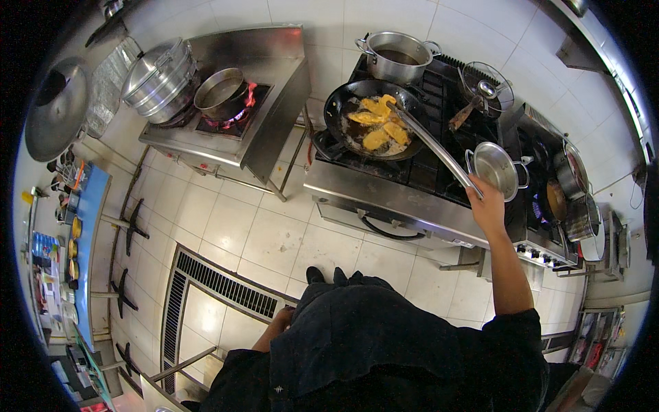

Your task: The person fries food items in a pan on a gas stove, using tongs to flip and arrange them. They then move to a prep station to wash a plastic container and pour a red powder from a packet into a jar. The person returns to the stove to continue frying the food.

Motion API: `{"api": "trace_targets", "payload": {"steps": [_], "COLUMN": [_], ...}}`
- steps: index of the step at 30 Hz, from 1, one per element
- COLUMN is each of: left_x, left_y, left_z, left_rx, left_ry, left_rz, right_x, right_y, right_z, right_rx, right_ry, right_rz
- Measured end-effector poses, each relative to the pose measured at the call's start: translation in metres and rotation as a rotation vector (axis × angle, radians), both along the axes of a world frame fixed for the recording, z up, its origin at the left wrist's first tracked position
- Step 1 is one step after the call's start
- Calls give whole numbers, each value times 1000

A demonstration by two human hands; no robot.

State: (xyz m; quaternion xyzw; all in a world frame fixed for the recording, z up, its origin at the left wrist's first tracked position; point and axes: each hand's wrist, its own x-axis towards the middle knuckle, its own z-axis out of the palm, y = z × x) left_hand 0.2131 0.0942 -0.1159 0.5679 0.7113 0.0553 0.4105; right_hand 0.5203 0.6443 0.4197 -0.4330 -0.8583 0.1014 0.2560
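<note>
My right hand [486, 200] is closed around the handle end of long metal tongs [434, 144]. The tongs slant away to the left, and their tip touches yellow battered pieces [377, 122] at the far side of a black wok [336, 123]. Several of these pieces lie in bubbling oil. Beneath the wok is a black stove grate on a steel range [371, 182]. Low beside my dark apron, my left hand [283, 318] hangs away from the range; its fingers are mostly hidden.
Behind the wok stands a two-handled pot [398, 58] of dark liquid. A steel pot [495, 168] sits just beyond my right hand, near a glass lid [486, 89]. Flames burn under a pan [221, 95] beside a steamer [158, 82]. A floor drain grate [220, 281] runs left of me.
</note>
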Motion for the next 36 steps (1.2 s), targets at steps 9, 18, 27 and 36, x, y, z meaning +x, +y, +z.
{"api": "trace_targets", "payload": {"steps": [9, 18, 27, 36], "left_x": [-2, -8, -17, 0], "left_y": [25, 27, 28, 23], "left_z": [89, 92, 84, 115], "left_rx": [-211, -162, -90, -140], "left_ry": [-662, -430, -73, -725], "left_rz": [879, 504, 62, 924], "right_x": [18, 23, -18, -31], "right_y": [-1, 10, -11, -25], "right_z": [-5, -19, -30, -52], "right_rx": [-295, -576, -902, -1126], "right_ry": [216, 518, 613, 733], "right_rz": [-179, -118, -50, -76]}}
